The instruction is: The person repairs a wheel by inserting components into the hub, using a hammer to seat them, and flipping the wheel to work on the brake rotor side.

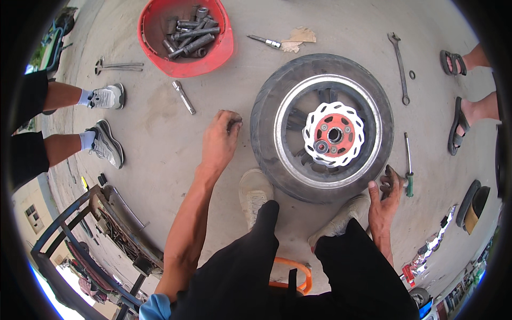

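Note:
A wheel with a black tyre (pixel 272 176) lies flat on the ground before me, its silver rim and wavy white brake disc (pixel 356 146) facing up. In the disc's red centre (pixel 337 126) is a round hub opening, and a small dark ring (pixel 321 146) rests beside it. My left hand (pixel 220 140) hovers left of the tyre with its blackened fingers curled; whether anything is inside them is hidden. By the tyre's lower right edge is my right hand (pixel 385 202), thumb and fingers apart, close to a green-handled screwdriver (pixel 409 178).
A red helmet (pixel 194 68) holds several sockets. Around the wheel lie a socket extension (pixel 184 97), a combination wrench (pixel 399 66), pliers (pixel 120 66) and a driver bit (pixel 264 41). People stand at left in grey shoes (pixel 108 144) and at right in sandals (pixel 457 128). A metal frame (pixel 69 234) stands lower left.

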A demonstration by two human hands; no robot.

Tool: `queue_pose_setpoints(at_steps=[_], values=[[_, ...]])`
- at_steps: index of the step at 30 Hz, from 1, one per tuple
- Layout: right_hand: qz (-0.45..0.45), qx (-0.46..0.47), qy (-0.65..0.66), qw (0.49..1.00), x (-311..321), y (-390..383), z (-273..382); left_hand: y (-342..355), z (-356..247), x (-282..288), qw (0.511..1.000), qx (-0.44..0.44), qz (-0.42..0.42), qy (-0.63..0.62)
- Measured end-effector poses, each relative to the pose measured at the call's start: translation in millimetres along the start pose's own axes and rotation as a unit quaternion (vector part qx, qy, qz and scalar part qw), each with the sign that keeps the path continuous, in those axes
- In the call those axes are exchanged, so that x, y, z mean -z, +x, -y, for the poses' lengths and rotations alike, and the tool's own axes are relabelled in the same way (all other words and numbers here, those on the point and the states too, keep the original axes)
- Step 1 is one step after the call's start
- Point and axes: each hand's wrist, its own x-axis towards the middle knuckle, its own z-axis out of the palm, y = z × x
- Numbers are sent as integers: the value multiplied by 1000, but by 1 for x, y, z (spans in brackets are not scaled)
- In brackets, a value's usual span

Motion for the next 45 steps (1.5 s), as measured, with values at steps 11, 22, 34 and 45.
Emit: queue_pose_setpoints(at_steps=[11,22,34,45], values=[[370,-184,301,859,-20,32,88,-38,-117,-17,896,-410,-7,-169],[415,-318,505,686,-17,30,63,-44,-131,-40,880,-445,47,-158],[343,-292,495,743,-14,28,61,-56,-147,-42,865,68,250,-429],[312,-209,398,837,-14,22,56,-53,-141,-54,849,130,311,-407]])
